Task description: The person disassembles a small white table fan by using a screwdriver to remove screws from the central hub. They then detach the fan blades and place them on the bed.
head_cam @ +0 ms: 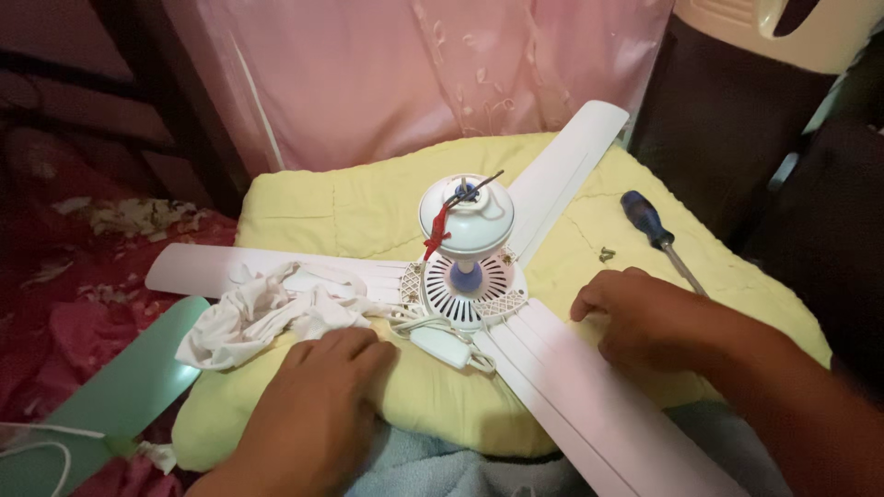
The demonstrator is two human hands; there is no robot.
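A white three-bladed ceiling fan [468, 276] is laid on a yellow quilted cushion [368, 207], motor housing upward, with a red wire and a dark wire sticking out of the dome at the top. The left hand [318, 387] is pressed palm-down on the cushion, fingers loosely curled, touching the edge of a crumpled white cloth [262, 313] that is draped over the left blade; nothing is gripped in it. The right hand [645, 317] is rested flat beside the near blade [571, 387], fingers bent and empty. A blue-handled screwdriver [656, 232] is left on the cushion beyond the right hand, and small loose screws [606, 254] lie just beside it. A white cord with a small box [440, 345] is coiled by the hub.

The screws could easily be lost into the quilting folds if the cushion is pressed or shifted. The soft base gives uneven support, so the fan could be tipped and a blade bent by weight from either hand. The exposed wires could be snagged by the cloth.
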